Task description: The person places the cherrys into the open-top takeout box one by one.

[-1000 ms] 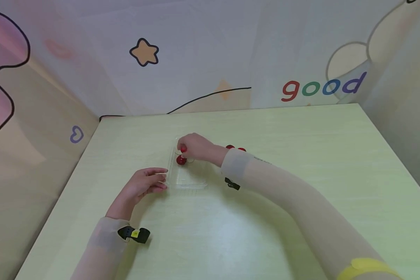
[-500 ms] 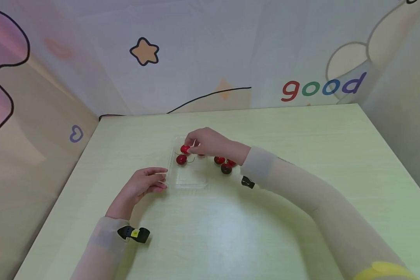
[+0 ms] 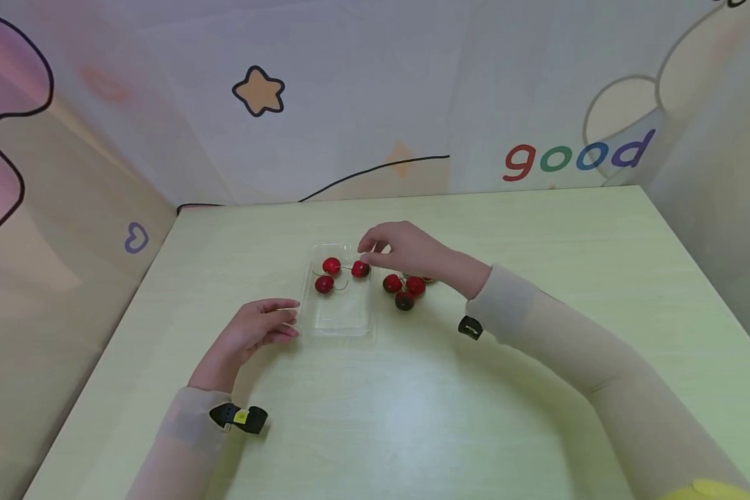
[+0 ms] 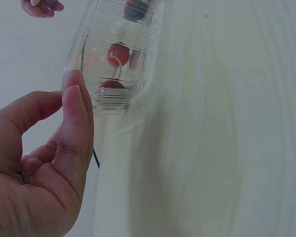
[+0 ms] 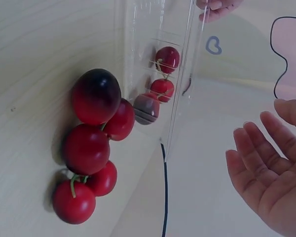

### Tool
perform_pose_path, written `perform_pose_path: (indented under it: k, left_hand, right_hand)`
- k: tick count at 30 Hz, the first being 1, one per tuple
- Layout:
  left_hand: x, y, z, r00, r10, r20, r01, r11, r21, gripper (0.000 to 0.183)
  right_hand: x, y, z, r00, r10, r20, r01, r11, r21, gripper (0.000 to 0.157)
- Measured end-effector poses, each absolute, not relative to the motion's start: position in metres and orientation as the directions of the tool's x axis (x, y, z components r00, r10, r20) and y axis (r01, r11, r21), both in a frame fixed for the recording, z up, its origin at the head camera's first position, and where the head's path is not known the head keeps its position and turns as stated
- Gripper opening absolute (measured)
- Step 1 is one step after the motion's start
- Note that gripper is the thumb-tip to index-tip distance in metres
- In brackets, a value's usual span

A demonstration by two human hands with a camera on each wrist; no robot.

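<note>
A clear plastic box lies on the table with three red cherries inside, among them one cherry at its left side and another cherry at its right wall. At the box's left edge rests my left hand, fingertips against the rim; the left wrist view shows that hand with its fingers extended. My right hand hovers over the far right corner of the box. In the right wrist view, the right hand has loosely bent, spread fingers and holds nothing.
Right of the box sits a group of several cherries on the pale table, some with green stems. A printed backdrop stands behind the table and at its sides.
My right hand has let go of a cherry inside the box and moved right and up, uncovering the cherries there and those on the table. The left hand has stayed put.
</note>
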State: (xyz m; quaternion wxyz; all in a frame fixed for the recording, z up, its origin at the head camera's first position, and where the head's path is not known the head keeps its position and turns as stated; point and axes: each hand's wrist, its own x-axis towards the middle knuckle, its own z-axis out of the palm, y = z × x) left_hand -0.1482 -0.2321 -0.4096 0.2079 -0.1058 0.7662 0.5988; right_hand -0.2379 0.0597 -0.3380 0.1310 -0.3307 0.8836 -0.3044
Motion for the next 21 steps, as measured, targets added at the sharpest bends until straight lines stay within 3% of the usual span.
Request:
perform_pose_path:
  k: [21]
  left_hand:
    - [-0.146, -0.232, -0.407, -0.89, 0.075, -0.45, -0.417, 0.268, 0.869, 0.048]
  right_hand:
    - [-0.232, 0.113, -0.375, -0.858, -0.509, -0.067, -0.346, 0.67, -0.656, 0.032]
